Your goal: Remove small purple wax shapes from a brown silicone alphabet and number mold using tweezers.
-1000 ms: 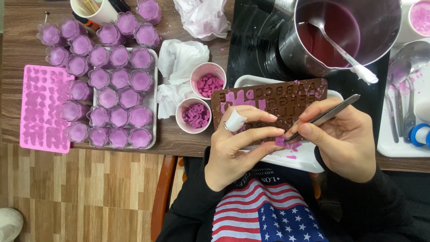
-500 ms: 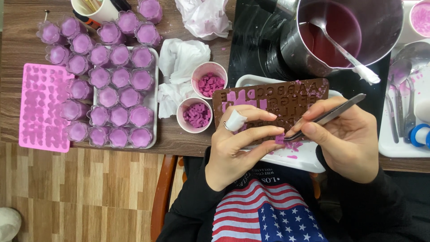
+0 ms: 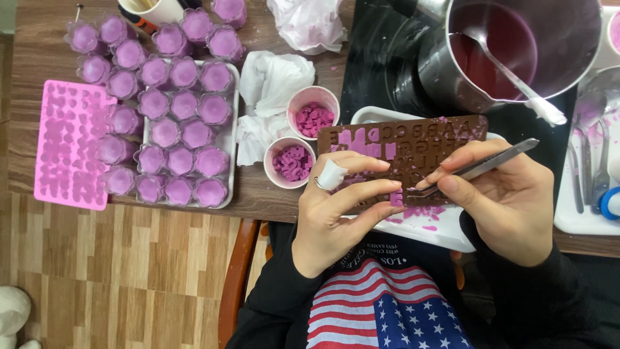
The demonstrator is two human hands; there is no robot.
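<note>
My left hand (image 3: 339,207) grips the near edge of a brown letter mould (image 3: 413,145) whose cavities hold purple wax; one finger wears a white bandage. My right hand (image 3: 510,200) holds metal tweezers (image 3: 481,167) with the tips at the mould's lower edge, near my left fingertips. The mould lies over a white tray (image 3: 445,236) speckled with purple crumbs.
Two small cups (image 3: 292,161) (image 3: 313,113) of purple pieces stand left of the mould. Further left sit a tray of several purple cup candles (image 3: 171,123) and a pink mould (image 3: 71,152). A steel pot (image 3: 516,52) of purple liquid with a spoon stands behind. Crumpled tissue (image 3: 271,84) lies nearby.
Both hands stay on the mould. The tweezers tip has shifted only slightly along the mould's lower edge.
</note>
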